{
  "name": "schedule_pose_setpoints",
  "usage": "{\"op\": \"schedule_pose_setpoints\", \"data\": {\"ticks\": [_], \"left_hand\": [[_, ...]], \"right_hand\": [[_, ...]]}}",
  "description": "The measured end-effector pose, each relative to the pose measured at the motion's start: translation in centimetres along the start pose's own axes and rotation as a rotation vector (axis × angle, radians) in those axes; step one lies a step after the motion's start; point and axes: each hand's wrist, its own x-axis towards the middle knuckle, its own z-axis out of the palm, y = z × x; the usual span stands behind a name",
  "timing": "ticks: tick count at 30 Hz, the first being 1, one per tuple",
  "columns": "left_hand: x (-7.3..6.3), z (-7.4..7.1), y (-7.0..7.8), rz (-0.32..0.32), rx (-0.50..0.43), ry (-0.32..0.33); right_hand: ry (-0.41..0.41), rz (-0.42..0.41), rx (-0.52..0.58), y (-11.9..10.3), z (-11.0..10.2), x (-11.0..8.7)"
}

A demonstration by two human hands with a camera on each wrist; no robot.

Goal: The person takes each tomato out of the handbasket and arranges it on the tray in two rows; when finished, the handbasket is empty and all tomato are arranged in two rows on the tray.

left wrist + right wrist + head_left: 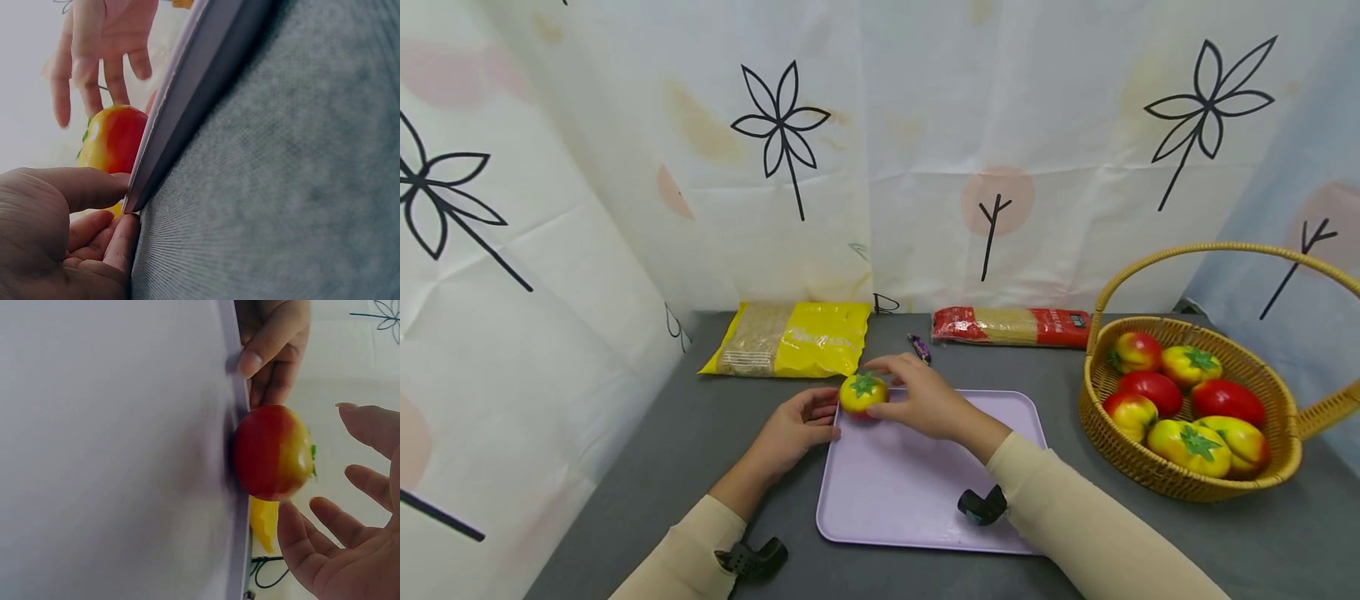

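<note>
A tomato-like red-and-yellow fruit [861, 393] with a green leafy top sits at the far left corner of the lilac tray [910, 492]. My left hand [792, 429] pinches the tray's left edge there, thumb over the rim [139, 165] and fingers at its outer side, close beside the fruit. Above the corner, my right hand [928, 402] spreads its fingers around the fruit. In the right wrist view a gap shows between its thumb and the fruit [270, 452], with one fingertip [289, 509] right by the fruit's side.
At the right stands a wicker basket [1093, 421] with a tall handle, holding several similar fruits. Behind the tray lie a yellow food bag [823, 340], a small purple wrapped sweet [919, 349] and a red noodle packet [1011, 326], near the printed curtain.
</note>
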Motion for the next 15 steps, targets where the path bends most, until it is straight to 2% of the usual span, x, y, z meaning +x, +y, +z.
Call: {"op": "schedule_pose_setpoints", "data": {"ticks": [15], "left_hand": [[-0.2, 0.1, 0.1, -0.011, 0.002, 0.012]], "right_hand": [[0.063, -0.067, 0.16, -1.4, -3.9, -5.8]]}}
